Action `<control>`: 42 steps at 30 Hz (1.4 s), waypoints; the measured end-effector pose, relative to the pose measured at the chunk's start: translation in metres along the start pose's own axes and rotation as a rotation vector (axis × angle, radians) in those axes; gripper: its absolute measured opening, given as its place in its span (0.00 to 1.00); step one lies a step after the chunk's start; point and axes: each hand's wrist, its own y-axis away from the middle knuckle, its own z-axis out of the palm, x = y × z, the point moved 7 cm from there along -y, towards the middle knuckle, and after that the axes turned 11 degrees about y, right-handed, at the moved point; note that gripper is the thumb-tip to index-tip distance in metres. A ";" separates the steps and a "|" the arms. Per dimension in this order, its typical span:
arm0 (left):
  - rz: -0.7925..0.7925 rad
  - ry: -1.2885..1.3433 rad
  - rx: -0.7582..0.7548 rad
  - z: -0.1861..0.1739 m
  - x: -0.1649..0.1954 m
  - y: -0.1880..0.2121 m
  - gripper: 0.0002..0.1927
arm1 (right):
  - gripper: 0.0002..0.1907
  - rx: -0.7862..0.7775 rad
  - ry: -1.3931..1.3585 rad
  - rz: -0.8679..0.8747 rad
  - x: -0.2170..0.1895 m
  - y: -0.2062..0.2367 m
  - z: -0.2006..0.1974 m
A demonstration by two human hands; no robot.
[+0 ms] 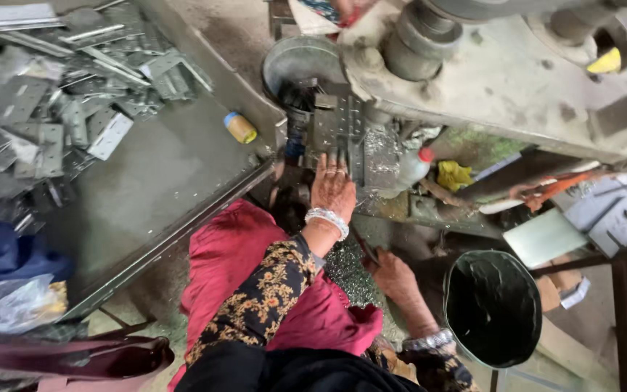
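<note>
Perforated metal plate (342, 127) is lying under the head of a grey press machine (502, 80), on the bed of this machine, and it is touched by the left hand (332, 189). The fingers (328, 161) of this hand are stretched flat and released; they are laid on the near edge of the plate and nothing is grasped by them. The plate therefore lies just ahead of the fingertips and partly under them, between the hand and the round steel part of the press.

The right hand (393, 276) is held lower, near the lap, over a heap of small shining metal chips (350, 272). It cannot be told whether its fingers are clenched on something, because they are turned away and partly hidden.

As for the progress, it is judged that much work is left: a large pile of flat steel hinge plates (45, 109) is kept on the metal table (161, 181) at the left. Which of these pieces are already pressed cannot be told. A black bucket (493, 305) is standing at the right, well apart from the plate, and its contents are not seen clearly. A small yellow bottle with blue cap (240, 128) is lying on the table, and a clear plastic bottle with red cap (411, 167) lies just beside the plate
</note>
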 end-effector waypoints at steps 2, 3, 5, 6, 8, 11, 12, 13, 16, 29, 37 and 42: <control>-0.006 -0.060 -0.012 0.003 0.001 -0.002 0.27 | 0.24 0.039 -0.020 -0.027 0.001 -0.005 -0.005; -0.010 -0.081 0.039 0.000 0.003 -0.003 0.28 | 0.25 0.078 -0.040 -0.038 0.001 -0.006 -0.007; -0.004 -0.073 0.078 -0.002 0.005 -0.001 0.28 | 0.24 0.019 -0.077 -0.010 -0.001 -0.001 0.003; 0.000 -0.046 0.074 -0.002 0.005 0.000 0.27 | 0.22 -0.073 -0.089 0.020 -0.003 0.004 0.017; 0.005 -0.014 0.053 -0.001 0.004 0.004 0.26 | 0.21 -0.105 -0.143 0.074 -0.005 0.012 0.029; -0.016 -0.017 0.007 -0.001 -0.004 0.007 0.25 | 0.23 -0.008 -0.208 0.069 -0.006 0.014 0.029; -0.012 -0.022 -0.021 0.000 -0.004 0.004 0.24 | 0.23 -0.044 -0.158 0.033 -0.006 0.010 0.023; -0.012 -0.038 -0.032 0.000 -0.006 0.000 0.23 | 0.23 -0.075 -0.092 -0.012 -0.004 0.007 0.027; -0.012 0.016 0.089 -0.010 -0.007 -0.016 0.25 | 0.22 0.032 -0.059 0.007 0.009 -0.004 0.007; -0.068 0.081 -0.144 0.001 -0.014 -0.009 0.26 | 0.25 -0.129 -0.101 0.117 0.001 0.003 0.001; -0.070 0.024 -0.146 -0.018 -0.012 -0.011 0.25 | 0.25 -0.076 -0.274 0.163 0.010 0.013 0.035; -0.076 -0.084 -0.148 -0.019 -0.016 -0.030 0.24 | 0.17 0.010 -0.119 -0.005 0.010 0.006 0.017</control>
